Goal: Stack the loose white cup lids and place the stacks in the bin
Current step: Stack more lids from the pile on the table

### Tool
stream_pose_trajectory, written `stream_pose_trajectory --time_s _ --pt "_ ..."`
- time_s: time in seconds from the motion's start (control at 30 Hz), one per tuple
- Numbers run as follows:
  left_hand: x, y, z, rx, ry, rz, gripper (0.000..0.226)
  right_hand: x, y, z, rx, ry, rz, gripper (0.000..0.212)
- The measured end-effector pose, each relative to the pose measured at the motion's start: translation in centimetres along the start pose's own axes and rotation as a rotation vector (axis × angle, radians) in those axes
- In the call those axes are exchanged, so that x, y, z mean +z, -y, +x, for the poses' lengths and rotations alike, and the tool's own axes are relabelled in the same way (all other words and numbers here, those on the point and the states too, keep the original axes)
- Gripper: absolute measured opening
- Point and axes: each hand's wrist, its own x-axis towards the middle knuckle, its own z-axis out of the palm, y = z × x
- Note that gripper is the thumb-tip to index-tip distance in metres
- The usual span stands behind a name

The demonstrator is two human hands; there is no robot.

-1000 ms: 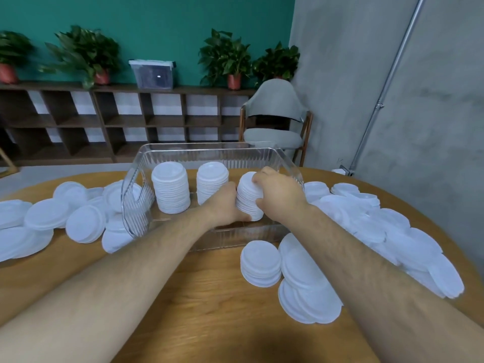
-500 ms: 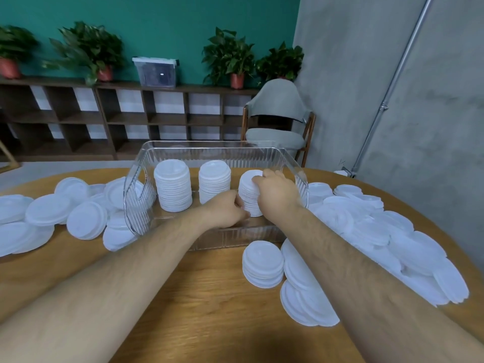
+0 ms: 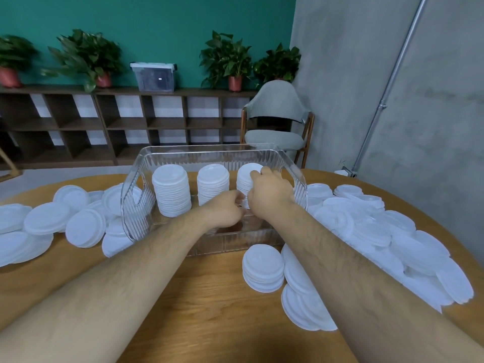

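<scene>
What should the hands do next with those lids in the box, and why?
Probably let go and lift out. The right hand and left hand grip the third stack, which looks level with the middle stack inside the bin; its base is hidden.

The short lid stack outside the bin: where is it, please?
Head view, right of centre: the short stack sits on the table just before the near wall of the bin, with loose lids at its right.
</scene>
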Motion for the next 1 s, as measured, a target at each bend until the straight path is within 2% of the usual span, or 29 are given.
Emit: stream_pose_trajectory --time_s 0.13,0.23,0.37,0.57,1.0 --pt "-1.5 -0.6 -3.9 0.076 -0.170 -0.004 0.029 -1.1 1.0 -3.2 -0.044 -0.153 0.176 0.034" --pt "-2.1 -1.4 -9.0 0.227 -0.370 0.016 0.012 -0.6 2.3 -7.9 -0.088 -0.294 0.458 0.020" --pt "-0.4 -1.1 -16.3 0.327 -0.507 0.005 0.011 1.3 4.3 -16.1 -0.051 -0.367 0.755 0.014" --pt "2.5 2.8 -22.9 0.318 -0.518 0.007 0.012 4.7 7.6 -22.6 -0.070 -0.236 0.843 0.024" --pt "0.1 12.2 -27.3 0.078 -0.633 -0.007 0.019 7.0 19.5 -19.5 -0.251 -0.172 0.888 0.025"
